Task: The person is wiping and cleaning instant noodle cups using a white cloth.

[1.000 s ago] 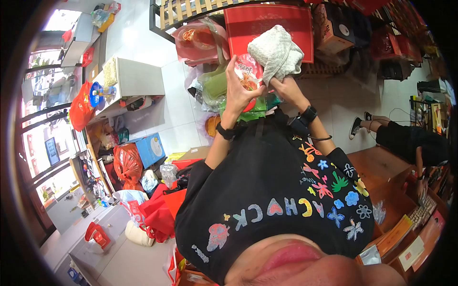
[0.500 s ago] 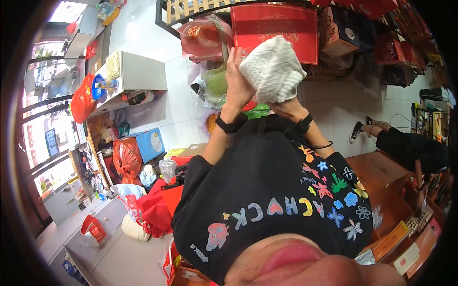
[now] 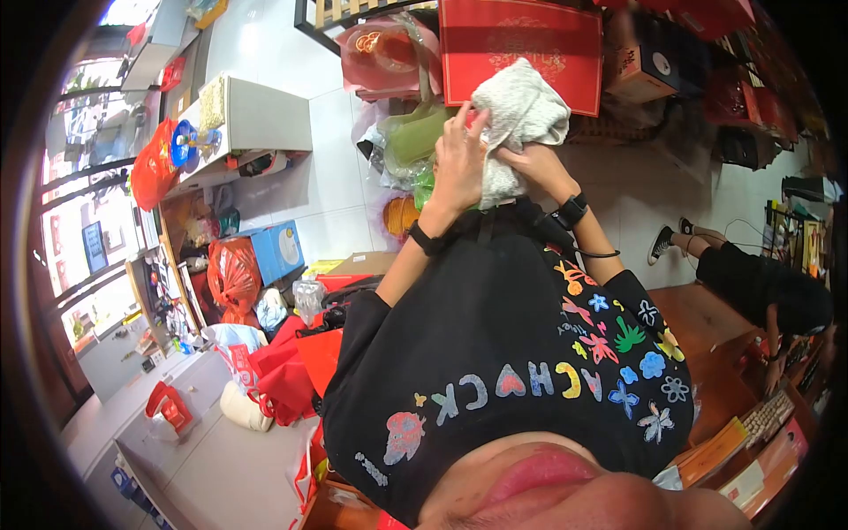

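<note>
A light grey-white textured cloth (image 3: 527, 110), bunched and folded, is between my two hands in front of my chest. My left hand (image 3: 459, 163) is at its left side, with bent fingers and the palm against the fabric; the thumb is hidden. My right hand (image 3: 537, 166) grips the cloth from the right, fingers pushed into a fold and partly covered. A lower end of the fabric hangs between my wrists. Just beyond the cloth lies a large red box (image 3: 521, 35) with gold print.
Clear and green plastic bags (image 3: 411, 146) and a pink-wrapped package (image 3: 384, 57) lie left of my hands. A white cabinet (image 3: 269, 115) and a red bag (image 3: 234, 274) stand farther left. At the right, another person (image 3: 760, 278) in black leans over wooden furniture.
The cloth has shifted and opened from a rounded bundle into a looser fold with a hanging lower end. My right hand has moved up from beneath it; my left fingers have bent.
</note>
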A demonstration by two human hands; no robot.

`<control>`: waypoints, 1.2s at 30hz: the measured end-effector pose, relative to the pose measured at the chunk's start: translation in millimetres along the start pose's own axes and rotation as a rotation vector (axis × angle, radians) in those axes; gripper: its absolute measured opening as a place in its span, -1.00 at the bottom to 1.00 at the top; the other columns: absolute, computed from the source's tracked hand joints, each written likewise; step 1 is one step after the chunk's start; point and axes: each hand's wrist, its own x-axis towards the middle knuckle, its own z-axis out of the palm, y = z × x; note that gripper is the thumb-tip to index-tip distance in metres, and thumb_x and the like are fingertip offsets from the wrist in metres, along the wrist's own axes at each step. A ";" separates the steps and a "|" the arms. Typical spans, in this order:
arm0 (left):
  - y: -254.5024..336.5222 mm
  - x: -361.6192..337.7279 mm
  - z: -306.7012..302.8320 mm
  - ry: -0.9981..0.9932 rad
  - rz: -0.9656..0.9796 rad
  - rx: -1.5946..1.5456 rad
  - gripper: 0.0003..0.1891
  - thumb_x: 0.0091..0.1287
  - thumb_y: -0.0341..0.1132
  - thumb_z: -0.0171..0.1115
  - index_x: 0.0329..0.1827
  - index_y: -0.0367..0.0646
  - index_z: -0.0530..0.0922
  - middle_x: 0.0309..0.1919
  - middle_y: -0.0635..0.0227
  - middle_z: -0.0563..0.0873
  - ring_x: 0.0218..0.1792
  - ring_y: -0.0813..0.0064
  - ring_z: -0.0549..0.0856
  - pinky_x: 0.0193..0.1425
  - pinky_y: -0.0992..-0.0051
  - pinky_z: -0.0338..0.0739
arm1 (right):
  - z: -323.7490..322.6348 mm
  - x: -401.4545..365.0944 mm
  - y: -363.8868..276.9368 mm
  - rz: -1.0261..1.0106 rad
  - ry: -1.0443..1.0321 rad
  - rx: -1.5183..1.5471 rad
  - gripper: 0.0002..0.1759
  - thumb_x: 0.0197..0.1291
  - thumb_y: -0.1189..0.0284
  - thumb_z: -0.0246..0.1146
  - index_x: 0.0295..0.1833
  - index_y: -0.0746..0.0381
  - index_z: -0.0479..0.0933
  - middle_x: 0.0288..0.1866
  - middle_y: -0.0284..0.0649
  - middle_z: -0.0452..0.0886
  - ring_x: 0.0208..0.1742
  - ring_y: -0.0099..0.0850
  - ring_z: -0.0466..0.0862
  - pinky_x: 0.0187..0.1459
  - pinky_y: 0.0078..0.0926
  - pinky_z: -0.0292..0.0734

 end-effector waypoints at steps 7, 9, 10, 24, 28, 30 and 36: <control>12.7 -10.8 2.4 -0.125 0.097 -0.015 -0.02 -0.10 -0.32 0.43 0.49 0.10 0.17 0.42 -0.11 0.20 0.26 -0.14 0.34 0.16 0.03 0.30 | -10.9 5.3 34.3 0.076 0.057 0.318 -0.33 0.13 0.22 0.39 0.25 0.41 0.44 0.17 -0.09 0.57 0.19 -0.36 0.54 0.21 -0.42 0.41; 11.4 -12.8 -2.0 -0.191 0.070 -0.095 0.14 -0.30 -0.14 0.59 0.49 0.10 0.18 0.44 -0.11 0.16 0.28 -0.13 0.33 0.23 0.00 0.29 | -16.3 7.1 43.3 0.028 0.158 0.260 -0.36 0.12 0.25 0.39 0.23 0.41 0.45 0.14 -0.11 0.57 0.15 -0.36 0.56 0.18 -0.43 0.43; 10.8 -12.3 -3.6 -0.205 0.057 -0.098 0.17 -0.34 -0.10 0.61 0.49 0.09 0.18 0.44 -0.11 0.15 0.29 -0.13 0.32 0.25 -0.02 0.29 | -20.2 7.7 47.0 0.003 0.209 0.230 -0.38 0.12 0.27 0.39 0.21 0.41 0.46 0.13 -0.12 0.58 0.13 -0.37 0.57 0.16 -0.44 0.44; -159.2 1.3 -25.1 0.125 -0.366 0.228 -0.03 -0.16 0.09 0.58 0.35 -0.04 0.33 0.34 -0.05 0.28 0.35 -0.07 0.30 0.33 -0.04 0.28 | -75.4 -36.8 105.7 0.024 0.734 1.036 -0.60 0.42 0.42 0.08 0.28 0.36 0.39 0.25 -0.19 0.50 0.22 -0.36 0.52 0.26 -0.32 0.42; -203.2 1.2 10.8 0.098 -0.402 0.284 -0.16 -0.11 0.10 0.54 0.25 -0.07 0.46 0.31 0.02 0.34 0.32 -0.01 0.31 0.31 -0.05 0.28 | -75.9 -46.1 118.1 0.025 0.779 1.074 -0.61 0.42 0.43 0.07 0.27 0.36 0.40 0.24 -0.19 0.50 0.22 -0.36 0.53 0.26 -0.29 0.42; -211.7 0.3 28.2 0.093 -0.424 0.332 -0.20 -0.09 0.12 0.53 0.21 -0.08 0.50 0.30 0.05 0.36 0.32 -0.01 0.30 0.30 -0.06 0.29 | -76.8 -53.4 122.0 0.029 0.799 1.071 -0.62 0.41 0.44 0.07 0.27 0.36 0.40 0.24 -0.19 0.51 0.22 -0.35 0.52 0.26 -0.29 0.42; -219.6 19.2 56.4 -0.005 -0.418 0.449 -0.17 -0.07 0.19 0.49 0.23 -0.10 0.48 0.33 0.00 0.35 0.29 -0.19 0.31 0.27 -0.14 0.29 | -76.1 -64.3 128.7 0.018 0.878 1.061 -0.63 0.41 0.45 0.07 0.25 0.37 0.41 0.22 -0.20 0.51 0.21 -0.37 0.52 0.26 -0.33 0.42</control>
